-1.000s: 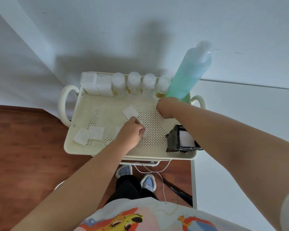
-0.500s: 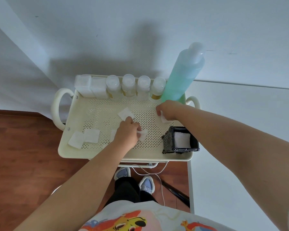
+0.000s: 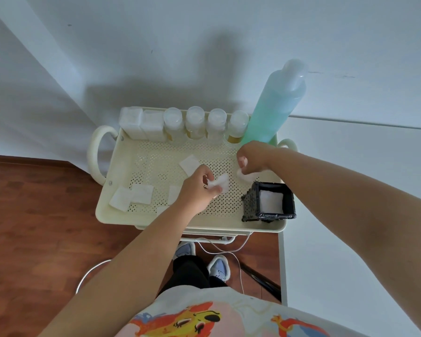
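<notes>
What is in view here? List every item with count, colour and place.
Tray: one, cream, perforated, cart top.
Loose pads: at least four, white, flat on tray.
Held pads: two, white, one per hand.
Holder: one, black, tray's near right corner, pads inside.
Small bottles: four, clear, yellow liquid, back rim.
Packs: two, white, back left corner.
Tall bottle: one, teal, back right corner.
Left hand: one, fingers pinch a pad, tray middle.
Right hand: one, fingers pinch a pad, near tall bottle.
</notes>
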`<state>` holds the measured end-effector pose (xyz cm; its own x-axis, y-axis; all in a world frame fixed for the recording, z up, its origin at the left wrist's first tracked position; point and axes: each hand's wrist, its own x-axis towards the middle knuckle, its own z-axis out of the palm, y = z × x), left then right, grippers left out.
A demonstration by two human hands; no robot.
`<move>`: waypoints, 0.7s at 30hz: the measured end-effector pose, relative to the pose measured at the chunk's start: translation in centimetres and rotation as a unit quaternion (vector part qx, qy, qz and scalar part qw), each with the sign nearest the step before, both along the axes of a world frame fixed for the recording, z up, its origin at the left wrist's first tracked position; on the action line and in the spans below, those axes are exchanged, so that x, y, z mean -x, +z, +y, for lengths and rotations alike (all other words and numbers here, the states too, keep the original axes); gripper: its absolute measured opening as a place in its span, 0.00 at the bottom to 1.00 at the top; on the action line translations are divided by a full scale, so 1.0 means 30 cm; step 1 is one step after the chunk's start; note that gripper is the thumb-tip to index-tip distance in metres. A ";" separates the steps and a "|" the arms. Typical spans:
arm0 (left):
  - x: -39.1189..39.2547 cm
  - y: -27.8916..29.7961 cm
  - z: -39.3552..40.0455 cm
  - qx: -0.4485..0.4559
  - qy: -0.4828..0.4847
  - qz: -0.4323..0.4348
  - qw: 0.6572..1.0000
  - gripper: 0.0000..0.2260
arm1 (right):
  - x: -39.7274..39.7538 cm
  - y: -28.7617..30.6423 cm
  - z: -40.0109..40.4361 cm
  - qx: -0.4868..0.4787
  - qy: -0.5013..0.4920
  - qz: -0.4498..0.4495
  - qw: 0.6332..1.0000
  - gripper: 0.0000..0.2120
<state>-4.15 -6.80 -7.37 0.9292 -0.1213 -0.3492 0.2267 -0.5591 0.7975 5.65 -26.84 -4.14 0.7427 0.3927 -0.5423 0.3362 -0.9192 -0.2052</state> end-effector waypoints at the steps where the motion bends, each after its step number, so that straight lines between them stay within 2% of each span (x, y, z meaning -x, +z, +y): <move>1: -0.001 0.016 0.000 0.019 0.006 0.007 1.000 0.10 | 0.002 0.019 -0.007 -0.042 -0.033 -0.003 0.999 0.03; 5: -0.001 0.087 0.016 0.090 0.020 0.014 0.996 0.06 | 0.049 0.138 -0.043 -0.215 -0.183 -0.037 0.959 0.05; 10: 0.007 0.169 0.055 0.170 0.061 0.031 0.983 0.11 | 0.241 0.287 -0.145 -0.409 -0.346 -0.028 0.844 0.11; 14: 0.024 0.209 0.050 0.181 0.071 0.022 0.981 0.13 | 0.434 0.281 -0.191 -0.379 -0.387 -0.031 0.840 0.09; 18: 0.046 0.241 0.013 0.221 0.028 0.032 0.974 0.12 | 0.526 0.231 -0.170 -0.342 -0.418 -0.063 0.839 0.07; 21: 0.056 0.265 -0.017 0.238 0.010 0.036 0.971 0.11 | 0.537 0.204 -0.134 -0.299 -0.410 -0.109 0.855 0.09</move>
<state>-5.82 -7.32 0.58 0.9079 -0.2671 -0.3231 0.2992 -0.1270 0.9457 -10.45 -30.86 2.00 0.9591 -0.1490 -0.2406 -0.2802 -0.6176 -0.7348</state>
